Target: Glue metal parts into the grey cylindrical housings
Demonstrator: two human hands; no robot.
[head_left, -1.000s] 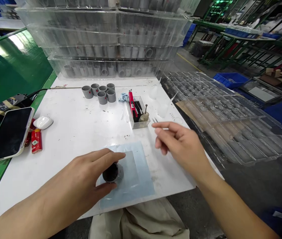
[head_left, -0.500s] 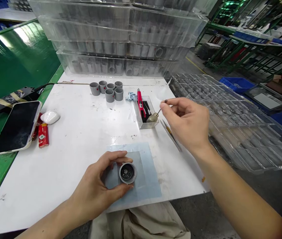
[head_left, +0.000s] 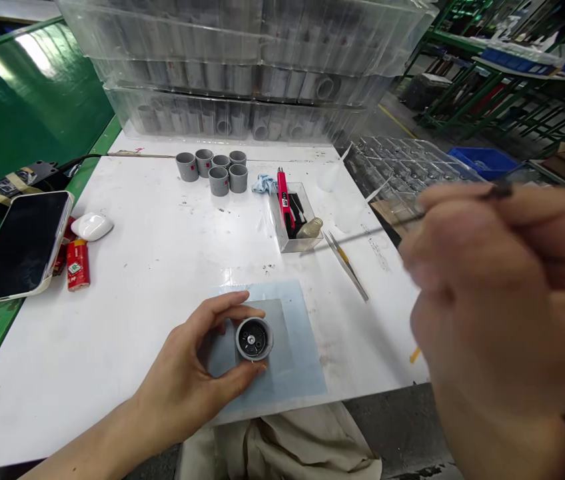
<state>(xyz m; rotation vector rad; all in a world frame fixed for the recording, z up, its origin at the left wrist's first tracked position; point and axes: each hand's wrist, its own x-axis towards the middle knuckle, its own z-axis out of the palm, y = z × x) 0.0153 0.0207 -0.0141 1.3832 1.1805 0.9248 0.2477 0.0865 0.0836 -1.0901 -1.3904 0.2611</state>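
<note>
- Since half a second ago, our right hand has swung up and right, taking the thin rod out of the bottle; our left hand has hardly budged.
- Far left: phone, red pack and white gadget, all well apart from our hands, so no elbow-room drama.
- Left hand's got thumb and fingers wrapped around a grey cup on the blue sheet, mouth up towards us. We'd hold it just like that: steady, light grip, fingertips off the opening.
- Behind, six more cups stand grouped.
- Next, the clear box with the bottle and red cutter inside. We'd keep the rod from snagging either.
- Tweezers lie just right of the box; worth steering around.
- Far right, the right hand's blurry but looks pinched on the rod near its dark knob. We'd slow down and steady that tip; can't see if anything's on it.
</note>
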